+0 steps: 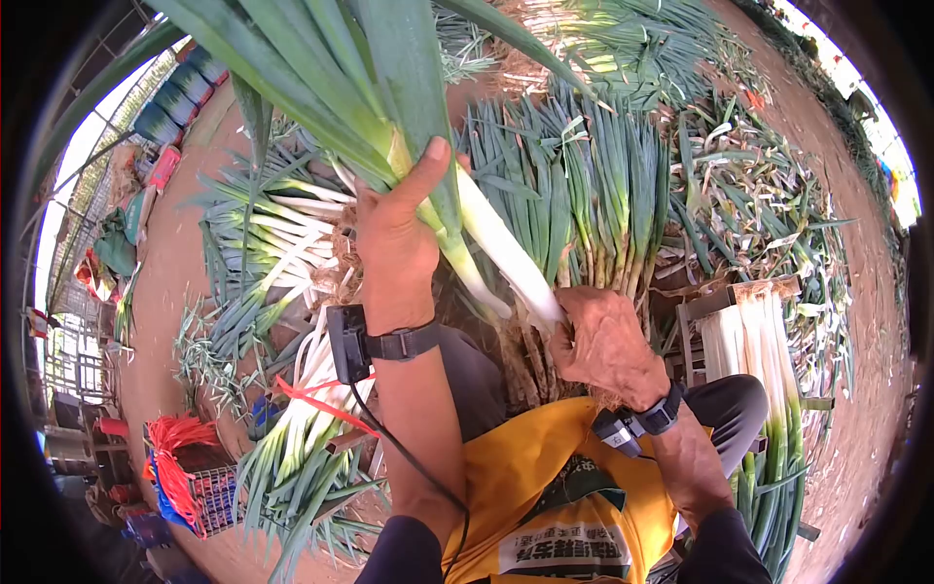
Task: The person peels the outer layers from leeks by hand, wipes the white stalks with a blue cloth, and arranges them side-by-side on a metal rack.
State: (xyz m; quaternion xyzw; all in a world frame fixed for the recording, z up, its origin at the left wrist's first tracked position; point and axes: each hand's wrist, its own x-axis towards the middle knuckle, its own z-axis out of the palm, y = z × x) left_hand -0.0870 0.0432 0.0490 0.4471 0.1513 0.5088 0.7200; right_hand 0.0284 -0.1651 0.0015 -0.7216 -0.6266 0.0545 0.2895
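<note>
My left hand (401,229) is closed around a couple of leeks (498,234), gripping them where white stalk turns to green leaf. Their broad leaves fan out toward the upper left, and the white ends slant down to the right. At the lower tip of the thicker stalk, my right hand (605,341) has its fingers closed on the root end; what the fingertips pinch is partly hidden. Just beyond my hands stands a dense row of untrimmed leeks (613,195) with brownish lower stalks. Trimmed white leeks (292,238) lie in a pile left of my left hand.
On the right, a bundle of white-stalked leeks (754,350) rests on a low stand. Leaf scraps (769,195) cover the ground behind it. A basket (209,492) with red strips (182,438) sits lower left, near another leek bundle (302,428). More leeks (632,44) lie at the back.
</note>
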